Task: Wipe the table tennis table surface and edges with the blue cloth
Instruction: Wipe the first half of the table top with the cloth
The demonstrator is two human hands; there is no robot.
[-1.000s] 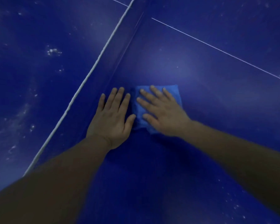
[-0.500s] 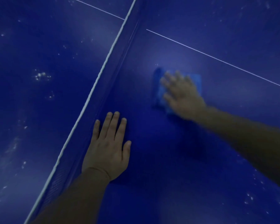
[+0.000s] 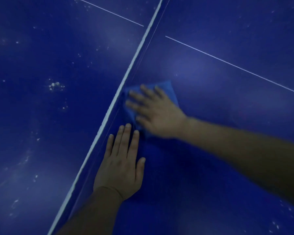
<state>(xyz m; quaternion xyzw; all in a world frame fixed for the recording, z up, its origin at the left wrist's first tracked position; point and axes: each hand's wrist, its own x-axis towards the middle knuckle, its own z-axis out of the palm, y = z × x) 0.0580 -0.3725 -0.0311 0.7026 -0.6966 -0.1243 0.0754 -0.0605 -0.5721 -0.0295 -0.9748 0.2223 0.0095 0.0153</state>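
A: What do you have on the head camera?

B: I'm looking straight down on the dark blue table [image 3: 219,167]. The net [image 3: 129,68] crosses it with its white top band running from about 7 o'clock up to 12 o'clock.

A: Where's the cloth?

B: The blue cloth [image 3: 166,87] lies flat on the table on the near side of the net, a little above the middle of the picture. Its left corner sits right against the foot of the net; I can't tell whether it actually touches the mesh.

A: And the hands?

B: The right hand [image 3: 156,114] comes in from 4 o'clock and lies palm down on the cloth, fingers straight and spread, pointing towards 10 o'clock. It presses the cloth flat to the table; nothing is pinched or curled round it. That hand is blurred, so I can't make out the fingertips well.

A: Left one?

B: The left hand [image 3: 122,165] comes in from 7 o'clock and rests flat on the bare table just beside the net, fingers straight and close together, pointing to 12 o'clock, thumb out to the right. It holds nothing. Its fingertips sit just below the right hand and close to the cloth's lower edge.

A: Anything else on the surface?

B: A thin white line [image 3: 234,65] runs across the table from the net towards 3 o'clock, and pale specks [image 3: 54,85] dot the far half, left of the net.
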